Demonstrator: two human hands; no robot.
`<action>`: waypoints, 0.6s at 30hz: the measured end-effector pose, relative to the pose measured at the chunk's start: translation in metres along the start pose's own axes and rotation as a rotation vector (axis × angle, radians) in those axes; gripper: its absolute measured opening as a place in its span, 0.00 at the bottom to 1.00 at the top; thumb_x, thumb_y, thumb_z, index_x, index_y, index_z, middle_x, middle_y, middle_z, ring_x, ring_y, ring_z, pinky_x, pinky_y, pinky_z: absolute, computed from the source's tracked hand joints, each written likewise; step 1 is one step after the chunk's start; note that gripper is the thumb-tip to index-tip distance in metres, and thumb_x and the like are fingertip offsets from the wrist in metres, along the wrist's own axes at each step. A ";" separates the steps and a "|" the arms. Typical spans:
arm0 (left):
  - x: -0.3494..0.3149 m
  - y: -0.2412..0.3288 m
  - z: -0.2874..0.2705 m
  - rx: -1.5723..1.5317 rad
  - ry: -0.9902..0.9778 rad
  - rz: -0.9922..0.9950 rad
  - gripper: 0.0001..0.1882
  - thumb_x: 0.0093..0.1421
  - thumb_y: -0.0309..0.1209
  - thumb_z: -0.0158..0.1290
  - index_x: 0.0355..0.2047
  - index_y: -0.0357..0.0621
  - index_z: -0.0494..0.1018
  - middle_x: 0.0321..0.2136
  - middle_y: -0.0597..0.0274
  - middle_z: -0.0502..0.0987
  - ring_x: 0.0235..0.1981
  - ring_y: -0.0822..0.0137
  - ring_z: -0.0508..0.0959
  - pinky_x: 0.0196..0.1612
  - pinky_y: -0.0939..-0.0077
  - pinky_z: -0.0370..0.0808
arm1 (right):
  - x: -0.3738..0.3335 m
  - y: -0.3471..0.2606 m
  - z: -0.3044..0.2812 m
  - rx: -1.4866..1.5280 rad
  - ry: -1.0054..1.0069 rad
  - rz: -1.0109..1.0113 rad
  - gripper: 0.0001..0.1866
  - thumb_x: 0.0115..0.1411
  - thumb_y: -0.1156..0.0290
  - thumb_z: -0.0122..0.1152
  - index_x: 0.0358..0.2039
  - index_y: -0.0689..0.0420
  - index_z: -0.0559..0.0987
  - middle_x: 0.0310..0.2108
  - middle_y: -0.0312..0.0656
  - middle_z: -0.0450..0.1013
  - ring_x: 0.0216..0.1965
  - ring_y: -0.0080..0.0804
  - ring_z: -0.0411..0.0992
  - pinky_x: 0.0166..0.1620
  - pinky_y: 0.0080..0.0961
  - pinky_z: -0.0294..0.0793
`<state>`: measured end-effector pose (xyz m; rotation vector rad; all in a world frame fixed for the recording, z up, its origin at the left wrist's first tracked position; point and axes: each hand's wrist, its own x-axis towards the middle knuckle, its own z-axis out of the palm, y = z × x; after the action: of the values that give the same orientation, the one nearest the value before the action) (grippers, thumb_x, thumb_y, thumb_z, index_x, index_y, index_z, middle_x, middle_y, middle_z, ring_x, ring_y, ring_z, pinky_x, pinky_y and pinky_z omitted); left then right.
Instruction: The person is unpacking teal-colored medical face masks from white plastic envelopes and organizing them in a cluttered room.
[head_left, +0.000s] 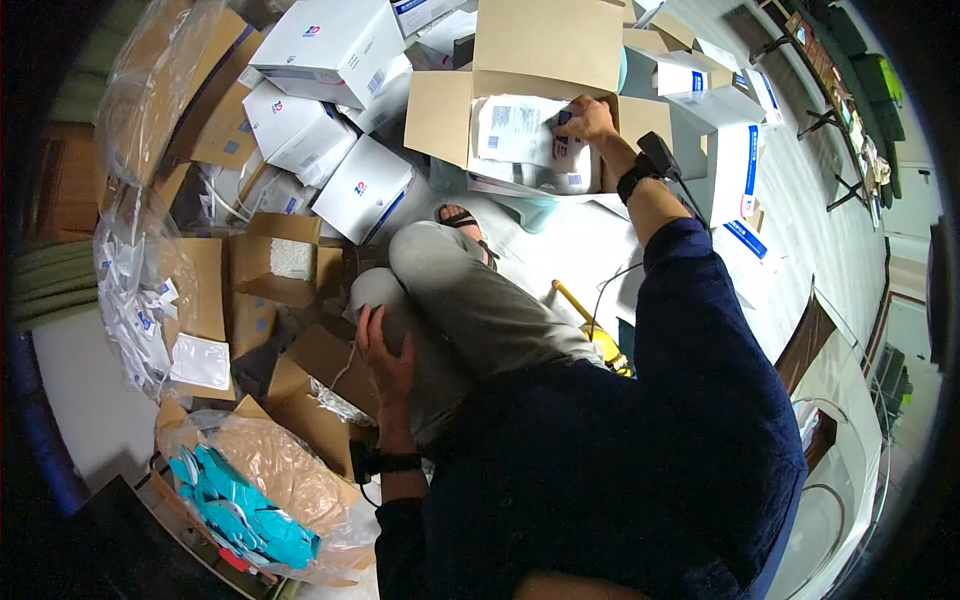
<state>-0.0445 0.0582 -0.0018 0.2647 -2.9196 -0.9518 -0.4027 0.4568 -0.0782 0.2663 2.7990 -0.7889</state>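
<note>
Boxes crowd floor left of right grip, curled at packet, hold unclear; left grip unclenched on knee.

Floor: pale, smooth, brightly lit near middle. Foot in dark sandal planted on it. Yellow long-handled object right of person's legs, base partly hidden. Left: white boxes heaped beside open brown boxes; cannot tell which touch floor. Upper right: long table on dark legs. Pale green support, mostly hidden, under large open carton.
</note>
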 end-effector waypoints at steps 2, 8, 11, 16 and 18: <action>-0.001 -0.001 0.001 -0.015 0.015 0.015 0.33 0.50 0.22 0.59 0.57 0.46 0.62 0.61 0.52 0.57 0.63 0.49 0.57 0.64 0.55 0.57 | -0.010 -0.019 -0.009 0.310 -0.073 0.046 0.34 0.38 0.74 0.77 0.48 0.66 0.73 0.41 0.47 0.76 0.41 0.33 0.76 0.46 0.26 0.75; 0.005 0.009 0.004 -0.013 0.018 -0.033 0.32 0.49 0.21 0.59 0.56 0.45 0.64 0.60 0.52 0.59 0.62 0.49 0.58 0.63 0.54 0.58 | -0.018 -0.021 -0.025 0.617 -0.069 -0.043 0.25 0.43 0.81 0.72 0.44 0.67 0.75 0.35 0.45 0.77 0.34 0.31 0.75 0.42 0.24 0.75; 0.007 0.010 0.006 -0.017 0.036 -0.010 0.31 0.48 0.22 0.60 0.55 0.44 0.65 0.60 0.52 0.60 0.62 0.49 0.59 0.62 0.54 0.58 | -0.028 -0.018 -0.038 0.659 0.029 -0.090 0.24 0.43 0.78 0.73 0.42 0.65 0.76 0.34 0.44 0.77 0.33 0.31 0.75 0.40 0.24 0.75; 0.000 0.009 -0.001 -0.013 0.059 -0.024 0.30 0.50 0.25 0.59 0.55 0.43 0.66 0.59 0.50 0.61 0.61 0.47 0.60 0.62 0.54 0.58 | -0.070 -0.044 -0.069 0.812 0.218 -0.076 0.18 0.47 0.78 0.70 0.39 0.66 0.75 0.31 0.47 0.77 0.31 0.29 0.75 0.35 0.25 0.74; 0.001 0.001 -0.002 -0.046 0.002 -0.014 0.29 0.52 0.26 0.59 0.55 0.43 0.65 0.59 0.49 0.62 0.60 0.47 0.62 0.61 0.55 0.59 | -0.087 -0.057 -0.081 1.164 0.264 -0.042 0.16 0.51 0.78 0.68 0.40 0.65 0.76 0.33 0.45 0.77 0.33 0.28 0.75 0.36 0.24 0.74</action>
<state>-0.0456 0.0580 0.0007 0.2843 -2.8930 -1.0192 -0.3453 0.4427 0.0398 0.4984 2.1767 -2.4379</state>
